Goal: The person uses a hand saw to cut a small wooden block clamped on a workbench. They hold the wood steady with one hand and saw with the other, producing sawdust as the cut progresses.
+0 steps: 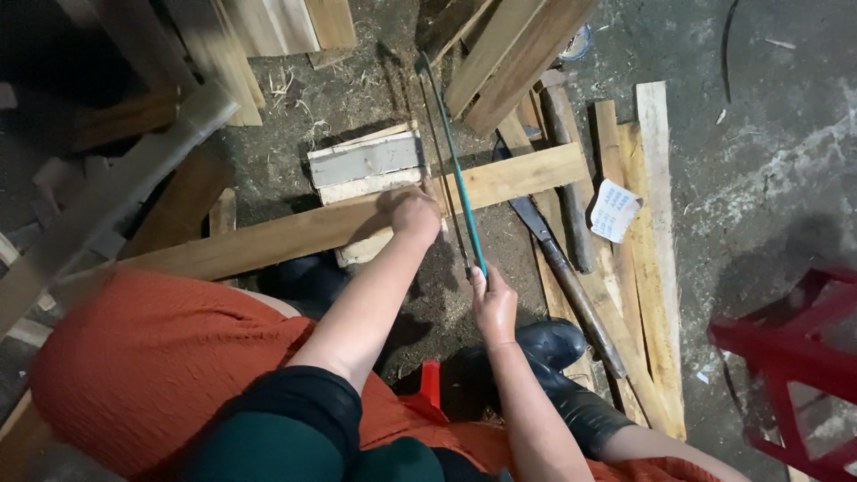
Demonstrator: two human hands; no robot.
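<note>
Right now your left hand [411, 212] presses flat on the long plank [357, 223], which lies across a small wooden block [366, 165] on the floor. Your right hand [493, 303] is clenched around the near end of a green-framed saw [453, 165], its blade meeting the plank just right of your left hand.

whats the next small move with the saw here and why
Probably another steady stroke of the green-framed saw, drawn back toward the body. The right hand grips its handle, the blade lies across the long plank, and the left hand presses that plank down beside the blade. The plank looks uncut through.
</note>
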